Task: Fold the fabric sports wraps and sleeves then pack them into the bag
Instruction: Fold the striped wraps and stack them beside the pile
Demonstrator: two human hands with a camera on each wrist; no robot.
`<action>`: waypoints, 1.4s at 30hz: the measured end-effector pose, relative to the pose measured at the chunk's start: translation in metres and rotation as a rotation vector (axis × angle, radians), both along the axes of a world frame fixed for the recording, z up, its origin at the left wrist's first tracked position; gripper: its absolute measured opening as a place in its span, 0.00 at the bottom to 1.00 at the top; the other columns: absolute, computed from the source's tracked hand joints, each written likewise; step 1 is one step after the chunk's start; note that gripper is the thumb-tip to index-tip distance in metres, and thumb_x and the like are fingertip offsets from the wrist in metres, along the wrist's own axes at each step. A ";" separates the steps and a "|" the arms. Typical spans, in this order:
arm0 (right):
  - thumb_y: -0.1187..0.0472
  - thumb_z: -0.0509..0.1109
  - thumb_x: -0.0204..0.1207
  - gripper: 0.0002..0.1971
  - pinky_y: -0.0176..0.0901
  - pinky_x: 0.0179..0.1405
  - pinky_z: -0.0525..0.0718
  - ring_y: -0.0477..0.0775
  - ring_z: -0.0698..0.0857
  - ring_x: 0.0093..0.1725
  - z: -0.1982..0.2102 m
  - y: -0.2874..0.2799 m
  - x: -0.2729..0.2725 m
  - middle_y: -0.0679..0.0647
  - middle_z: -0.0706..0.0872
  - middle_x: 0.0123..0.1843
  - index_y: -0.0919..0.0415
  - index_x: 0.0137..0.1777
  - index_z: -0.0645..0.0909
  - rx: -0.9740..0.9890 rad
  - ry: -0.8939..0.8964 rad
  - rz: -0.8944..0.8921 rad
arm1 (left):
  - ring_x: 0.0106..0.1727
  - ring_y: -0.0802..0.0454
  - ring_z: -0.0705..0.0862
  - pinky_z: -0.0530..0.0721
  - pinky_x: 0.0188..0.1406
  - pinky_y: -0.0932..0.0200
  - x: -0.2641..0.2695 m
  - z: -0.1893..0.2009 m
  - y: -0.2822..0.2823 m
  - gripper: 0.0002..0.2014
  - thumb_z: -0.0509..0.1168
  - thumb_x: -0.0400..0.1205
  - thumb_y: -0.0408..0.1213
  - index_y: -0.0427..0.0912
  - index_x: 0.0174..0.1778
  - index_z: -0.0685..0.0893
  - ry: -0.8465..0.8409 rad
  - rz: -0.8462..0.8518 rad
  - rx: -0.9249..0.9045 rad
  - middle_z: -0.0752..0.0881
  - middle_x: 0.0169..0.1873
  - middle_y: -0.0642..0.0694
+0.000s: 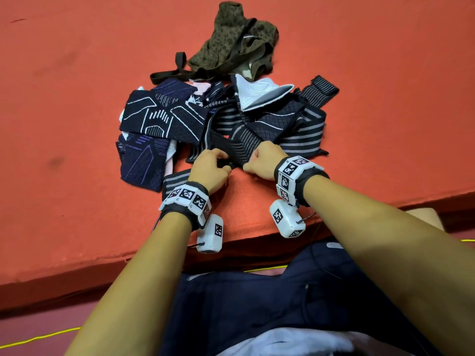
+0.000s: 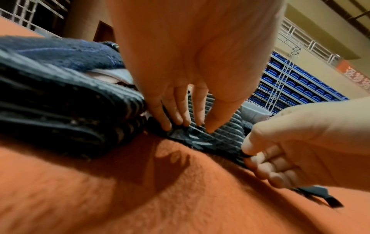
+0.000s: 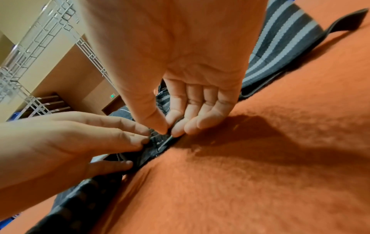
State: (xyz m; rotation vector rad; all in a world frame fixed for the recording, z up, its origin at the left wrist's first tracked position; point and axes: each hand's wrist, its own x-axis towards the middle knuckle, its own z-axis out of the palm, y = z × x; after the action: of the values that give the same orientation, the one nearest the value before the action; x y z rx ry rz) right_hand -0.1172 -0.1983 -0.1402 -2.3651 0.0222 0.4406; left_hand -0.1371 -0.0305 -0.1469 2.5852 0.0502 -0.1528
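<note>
A black wrap with grey stripes [image 1: 239, 147] lies at the near edge of a heap of sleeves and wraps on the orange mat [image 1: 77, 98]. My left hand [image 1: 210, 168] holds its near end with fingertips [image 2: 180, 121] on top and the thumb against it. My right hand [image 1: 262, 163] pinches the same end [image 3: 158, 142] between thumb and forefinger, just right of the left. The olive camouflage bag [image 1: 231, 44] lies crumpled behind the heap, its mouth facing the pile.
Navy patterned sleeves [image 1: 159, 116] and a purple-lined one [image 1: 144, 160] lie left of the hands. A white sleeve [image 1: 259, 93] tops the pile. Another striped wrap [image 1: 174, 179] sits by my left wrist. The mat's front edge [image 1: 257, 237] runs close under my wrists.
</note>
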 end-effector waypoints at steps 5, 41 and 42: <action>0.54 0.78 0.66 0.13 0.46 0.39 0.87 0.57 0.88 0.41 0.008 -0.007 -0.006 0.56 0.88 0.34 0.66 0.37 0.88 -0.024 0.044 0.065 | 0.54 0.49 0.81 0.78 0.62 0.58 -0.001 0.000 -0.004 0.22 0.72 0.77 0.33 0.41 0.67 0.76 -0.039 0.087 -0.138 0.73 0.64 0.39; 0.61 0.65 0.75 0.07 0.41 0.37 0.76 0.58 0.84 0.41 0.018 0.005 -0.017 0.53 0.82 0.36 0.53 0.36 0.74 -0.093 0.080 0.294 | 0.52 0.55 0.80 0.70 0.53 0.70 -0.005 -0.001 0.001 0.14 0.68 0.80 0.24 0.50 0.52 0.81 0.017 0.008 -0.123 0.84 0.49 0.54; 0.62 0.65 0.75 0.06 0.41 0.33 0.75 0.56 0.82 0.37 0.019 0.005 -0.018 0.53 0.81 0.35 0.54 0.37 0.75 -0.086 0.085 0.308 | 0.51 0.55 0.80 0.70 0.51 0.72 -0.006 -0.001 0.001 0.15 0.67 0.79 0.24 0.51 0.51 0.81 0.013 0.009 -0.127 0.84 0.48 0.54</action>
State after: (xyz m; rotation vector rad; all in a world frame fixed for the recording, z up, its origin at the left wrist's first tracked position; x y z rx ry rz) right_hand -0.1350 -0.1933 -0.1209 -2.4401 -0.2927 0.7003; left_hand -0.1427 -0.0294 -0.1481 2.4574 0.0555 -0.1643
